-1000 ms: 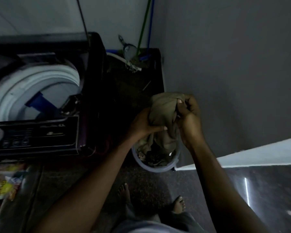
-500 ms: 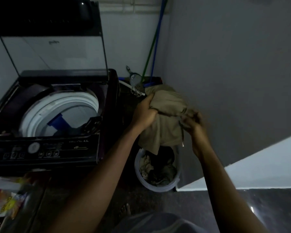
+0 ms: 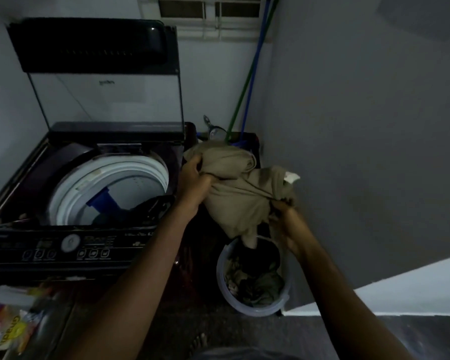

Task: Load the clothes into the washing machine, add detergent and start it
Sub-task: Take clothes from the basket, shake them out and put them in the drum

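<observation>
Both hands hold a khaki garment (image 3: pixel 240 193) in the air above a round plastic bucket (image 3: pixel 285 305) that has more clothes in it. My left hand (image 3: pixel 194 181) grips the garment's upper left fold; my right hand (image 3: pixel 283 216) pinches its lower right part. To the left stands a dark top-loading washing machine (image 3: pixel 63 245) with its lid (image 3: pixel 102 74) raised. Its white drum rim (image 3: pixel 70 188) is exposed, with a blue part (image 3: pixel 105 201) and some dark cloth inside. A colourful detergent packet (image 3: pixel 8 326) lies at the lower left.
Green and blue poles (image 3: pixel 247 81) lean in the corner behind the bucket, by a dark stand. A grey wall (image 3: pixel 361 126) closes the right side. A barred window (image 3: pixel 208 11) sits at the top. The dark floor (image 3: pixel 413 336) extends to the lower right.
The garment has come up out of the bucket and shifted left towards the machine. My hands have spread apart on it. The view has tilted up, so the raised lid shows.
</observation>
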`<action>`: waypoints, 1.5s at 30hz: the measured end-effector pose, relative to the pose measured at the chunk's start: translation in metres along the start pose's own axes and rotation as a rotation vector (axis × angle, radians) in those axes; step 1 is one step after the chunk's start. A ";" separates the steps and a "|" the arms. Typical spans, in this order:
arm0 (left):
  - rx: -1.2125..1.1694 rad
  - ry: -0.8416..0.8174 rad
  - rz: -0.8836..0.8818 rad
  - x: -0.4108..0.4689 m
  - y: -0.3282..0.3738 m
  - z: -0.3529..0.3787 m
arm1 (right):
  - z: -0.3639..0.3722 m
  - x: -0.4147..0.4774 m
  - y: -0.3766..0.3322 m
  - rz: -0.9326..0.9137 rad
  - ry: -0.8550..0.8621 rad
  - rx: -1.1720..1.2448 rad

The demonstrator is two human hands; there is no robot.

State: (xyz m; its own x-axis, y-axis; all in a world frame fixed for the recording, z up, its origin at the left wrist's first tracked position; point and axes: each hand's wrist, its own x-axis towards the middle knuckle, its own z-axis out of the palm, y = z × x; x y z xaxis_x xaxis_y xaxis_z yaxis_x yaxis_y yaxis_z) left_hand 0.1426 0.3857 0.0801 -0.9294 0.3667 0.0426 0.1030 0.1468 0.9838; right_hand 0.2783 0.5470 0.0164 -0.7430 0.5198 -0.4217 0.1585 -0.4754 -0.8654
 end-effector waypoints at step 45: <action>0.238 -0.014 -0.176 0.118 -0.128 -0.302 | 0.375 0.099 0.091 -0.321 -0.358 -0.580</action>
State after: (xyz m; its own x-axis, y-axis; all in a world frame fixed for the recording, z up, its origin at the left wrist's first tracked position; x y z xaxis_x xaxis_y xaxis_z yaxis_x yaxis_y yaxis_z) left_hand -0.0877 0.1329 0.0117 -0.9356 0.3286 -0.1290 0.0223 0.4196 0.9074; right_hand -0.0247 0.2887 -0.0020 -0.9607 0.2605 -0.0962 0.1419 0.1625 -0.9765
